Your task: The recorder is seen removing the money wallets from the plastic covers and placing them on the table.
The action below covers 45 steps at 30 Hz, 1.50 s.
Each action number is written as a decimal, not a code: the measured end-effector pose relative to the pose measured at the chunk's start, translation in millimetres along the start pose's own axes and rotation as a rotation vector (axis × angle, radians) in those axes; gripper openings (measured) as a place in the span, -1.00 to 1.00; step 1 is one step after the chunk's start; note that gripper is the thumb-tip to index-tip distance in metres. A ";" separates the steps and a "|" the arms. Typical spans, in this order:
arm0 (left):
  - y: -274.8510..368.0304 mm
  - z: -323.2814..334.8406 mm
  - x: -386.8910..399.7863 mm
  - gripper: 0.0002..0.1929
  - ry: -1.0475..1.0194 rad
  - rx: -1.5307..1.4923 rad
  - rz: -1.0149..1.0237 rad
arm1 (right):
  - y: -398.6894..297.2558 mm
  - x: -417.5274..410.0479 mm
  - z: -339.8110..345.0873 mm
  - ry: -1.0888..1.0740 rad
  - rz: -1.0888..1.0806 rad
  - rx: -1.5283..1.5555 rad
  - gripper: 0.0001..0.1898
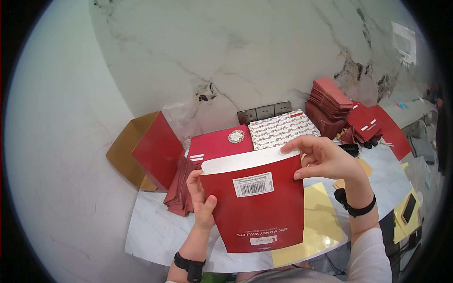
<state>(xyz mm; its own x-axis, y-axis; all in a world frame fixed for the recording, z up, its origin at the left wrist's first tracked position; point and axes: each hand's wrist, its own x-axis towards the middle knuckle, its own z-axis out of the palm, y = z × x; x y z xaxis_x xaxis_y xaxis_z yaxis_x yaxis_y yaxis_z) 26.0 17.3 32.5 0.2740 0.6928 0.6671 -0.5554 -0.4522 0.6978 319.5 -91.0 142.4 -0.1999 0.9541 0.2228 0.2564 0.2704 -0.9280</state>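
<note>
A large red printed card package (254, 212) with a barcode label and a white flap (247, 160) along its top is held up over the table. My left hand (202, 203) grips its left edge, thumb in front. With thumb and fingers, my right hand (318, 159) pinches the upper right corner by the flap. Behind the package lie a crimson pack with a round sticker (236, 136) and a patterned white pack (283, 129). Dark red envelopes (179, 191) stand fanned near my left hand, beside an open cardboard box (152, 152) with a red outer side.
Banded red envelopes (331, 99) are stacked at the back right, near more red card packs (368, 123). Yellow sheets (320, 219) lie on the marble-patterned table (159, 226). Wall sockets (264, 112) are behind. A phone (409, 208) rests on yellow paper at the right.
</note>
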 end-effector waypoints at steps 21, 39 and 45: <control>-16.8 -1.5 -1.1 -0.81 0.077 0.096 -0.132 | 14.9 4.5 7.1 0.041 -0.075 -0.114 -0.70; -12.8 -4.8 -2.7 -0.81 0.045 -0.180 -0.120 | -1.4 -3.2 7.6 0.211 -0.034 0.184 -0.78; -15.7 -6.1 -7.2 -0.80 0.208 0.154 0.053 | 10.8 3.8 14.0 0.118 -0.077 0.158 -0.83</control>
<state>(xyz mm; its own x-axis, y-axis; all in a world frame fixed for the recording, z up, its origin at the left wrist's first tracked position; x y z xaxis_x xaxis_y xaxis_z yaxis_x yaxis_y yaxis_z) 27.9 22.9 15.2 0.0711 0.7591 0.6471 -0.4348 -0.5602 0.7050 308.3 -86.3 129.0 -0.0984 0.9424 0.3196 0.0918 0.3284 -0.9401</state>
